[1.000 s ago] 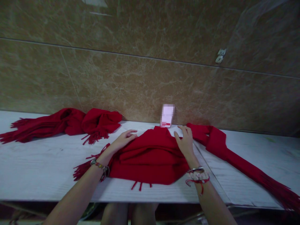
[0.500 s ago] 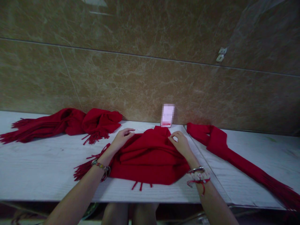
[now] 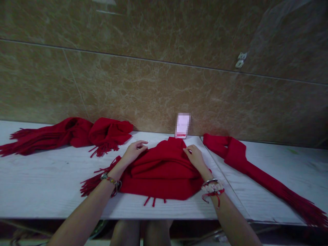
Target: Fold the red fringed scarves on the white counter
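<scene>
A folded red fringed scarf (image 3: 161,174) lies on the white table (image 3: 46,184) right in front of me. My left hand (image 3: 133,152) rests on its upper left edge, fingers curled loosely against the cloth. My right hand (image 3: 194,157) lies on its upper right part, fingertips pinched on a fold near the top. Both wrists wear bracelets. The scarf's tassels stick out at the left and at the front edge.
A second red scarf (image 3: 77,135) lies bunched at the back left. A third red scarf (image 3: 251,167) stretches diagonally to the right edge. A small white and pink card (image 3: 182,125) leans on the brown marble wall (image 3: 153,75). My knees show under the table edge.
My right hand has moved left and down from the table beside the scarf onto its top fold and closed its fingers. My left hand has barely shifted.
</scene>
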Tool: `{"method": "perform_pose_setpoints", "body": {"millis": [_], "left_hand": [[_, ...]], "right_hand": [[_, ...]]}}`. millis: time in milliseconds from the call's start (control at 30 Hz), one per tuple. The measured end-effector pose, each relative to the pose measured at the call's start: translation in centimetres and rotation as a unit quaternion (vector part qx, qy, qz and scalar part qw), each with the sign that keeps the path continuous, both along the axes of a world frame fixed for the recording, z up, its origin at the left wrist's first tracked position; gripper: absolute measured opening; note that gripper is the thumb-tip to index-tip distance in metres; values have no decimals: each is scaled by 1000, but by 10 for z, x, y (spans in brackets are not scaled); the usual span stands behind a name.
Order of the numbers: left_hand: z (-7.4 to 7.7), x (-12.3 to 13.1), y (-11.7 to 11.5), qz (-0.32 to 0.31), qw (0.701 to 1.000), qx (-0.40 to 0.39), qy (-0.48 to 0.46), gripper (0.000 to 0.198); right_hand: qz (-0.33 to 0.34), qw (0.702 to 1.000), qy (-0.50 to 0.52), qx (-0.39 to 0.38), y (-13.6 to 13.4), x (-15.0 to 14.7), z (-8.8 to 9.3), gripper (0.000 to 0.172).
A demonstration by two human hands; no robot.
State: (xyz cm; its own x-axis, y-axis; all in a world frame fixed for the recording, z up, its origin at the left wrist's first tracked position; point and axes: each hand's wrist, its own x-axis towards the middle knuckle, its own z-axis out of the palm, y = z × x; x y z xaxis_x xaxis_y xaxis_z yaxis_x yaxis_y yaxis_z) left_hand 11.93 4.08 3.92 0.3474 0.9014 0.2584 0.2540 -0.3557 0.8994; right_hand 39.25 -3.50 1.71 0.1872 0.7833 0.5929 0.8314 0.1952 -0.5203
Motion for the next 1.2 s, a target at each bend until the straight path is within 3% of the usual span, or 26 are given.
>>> {"method": "perform_pose_setpoints", "body": {"millis": [200, 300, 367, 433, 500, 567, 600, 733, 867, 967, 1100, 1200], "left_hand": [[1, 4, -4, -14, 999, 28, 27, 33], [4, 2, -5, 16, 998, 60, 32, 25], [6, -2, -1, 54, 997, 56, -17, 24], [9, -8, 3, 108, 988, 42, -102, 27], [12, -13, 8, 164, 967, 25, -194, 30], [14, -18, 10, 185, 950, 3, -252, 33], [15, -20, 9, 177, 951, -17, -255, 34], [15, -19, 4, 95, 984, -111, -100, 36], [10, -14, 2, 115, 990, -72, 34, 36], [4, -11, 4, 94, 993, -53, 45, 31], [-3, -8, 7, 40, 992, -108, 42, 29], [-7, -6, 5, -14, 989, -143, 43, 38]], "right_hand": [[24, 989, 101, 102, -6, -5, 17, 26], [15, 980, 150, 131, -11, -7, 23, 23], [-23, 969, 186, 164, -13, -5, 26, 22], [-88, 941, 245, 217, -15, -1, 29, 22], [-148, 895, 319, 274, -15, 6, 29, 22], [-181, 857, 376, 302, -13, 12, 28, 23], [-185, 852, 391, 295, -12, 15, 27, 25], [-174, 908, 323, 203, -10, 15, 24, 25], [-171, 947, 161, 219, -13, 3, 25, 16], [-129, 966, 75, 210, -13, -3, 22, 18], [-103, 984, 21, 144, -6, -1, 13, 24], [-92, 988, -8, 120, -2, 3, 6, 24]]}}
